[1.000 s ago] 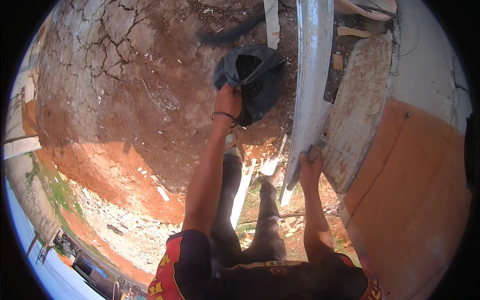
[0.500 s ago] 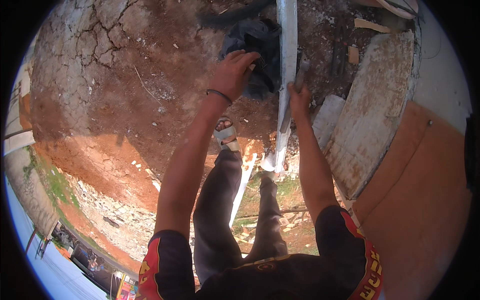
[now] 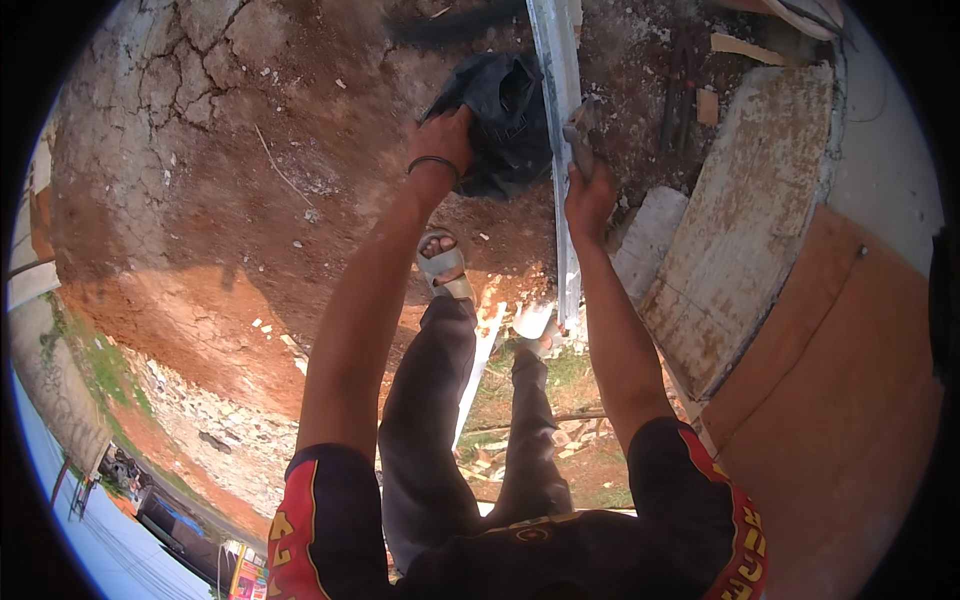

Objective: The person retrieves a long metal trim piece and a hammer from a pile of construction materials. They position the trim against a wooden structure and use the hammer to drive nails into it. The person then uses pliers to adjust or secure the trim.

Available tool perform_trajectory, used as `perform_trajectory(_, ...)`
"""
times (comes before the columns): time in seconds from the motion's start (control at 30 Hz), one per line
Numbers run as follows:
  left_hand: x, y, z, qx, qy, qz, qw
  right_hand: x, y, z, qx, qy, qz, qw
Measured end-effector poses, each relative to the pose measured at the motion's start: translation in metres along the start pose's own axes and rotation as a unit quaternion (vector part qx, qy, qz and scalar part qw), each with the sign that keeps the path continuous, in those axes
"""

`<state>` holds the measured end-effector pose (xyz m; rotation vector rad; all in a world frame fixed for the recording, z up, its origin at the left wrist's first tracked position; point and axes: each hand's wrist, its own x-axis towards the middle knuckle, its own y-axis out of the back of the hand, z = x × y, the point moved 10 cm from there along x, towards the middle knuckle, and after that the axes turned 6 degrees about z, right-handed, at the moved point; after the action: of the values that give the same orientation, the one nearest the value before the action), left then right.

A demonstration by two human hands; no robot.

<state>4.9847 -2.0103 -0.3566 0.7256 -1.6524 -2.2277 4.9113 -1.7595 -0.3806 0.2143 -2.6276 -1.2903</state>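
Observation:
A crumpled black plastic bag point(image 3: 510, 125) lies on the reddish soil, its mouth partly open. My left hand point(image 3: 442, 140), with a dark band at the wrist, is closed on the bag's left edge; the fingertips are hidden in its folds. Just right of the bag runs a long pale metal channel point(image 3: 560, 110), from the top of the view down toward my feet. My right hand point(image 3: 590, 200) grips a hammer point(image 3: 578, 148) beside the channel, its head pointing away from me. Most of the handle is hidden by the hand.
A weathered board point(image 3: 745, 220) and a whitish block point(image 3: 650, 235) lie to the right, beside an orange-brown surface point(image 3: 820, 330). Small wood pieces point(image 3: 708, 107) lie farther off. My sandalled foot point(image 3: 443, 262) stands below the bag. Rubble point(image 3: 215, 415) spreads at the lower left.
My left hand has moved left and down from above the bag to its left edge, and the bag has spread that way. The hammer has shifted and turned in my right hand.

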Motion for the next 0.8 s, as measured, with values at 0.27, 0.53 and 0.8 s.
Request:
perform_trajectory(0.27, 0.048, 0.006, -0.033, -0.073, 0.032, 0.058, 0.995, -0.002, -0.010, 0.002, 0.019, 0.008, -0.019, 1.000)
perform_trajectory(0.53, -0.023, 0.018, -0.002, -0.062, -0.008, 0.079, 0.995, 0.007, 0.015, -0.022, -0.041, -0.026, -0.061, 0.997)
perform_trajectory(0.8, -0.203, 0.043, 0.053, -0.303, 0.080, -0.011, 0.950, 0.183, 0.203, -0.175, 0.037, 0.201, 0.323, 0.924)
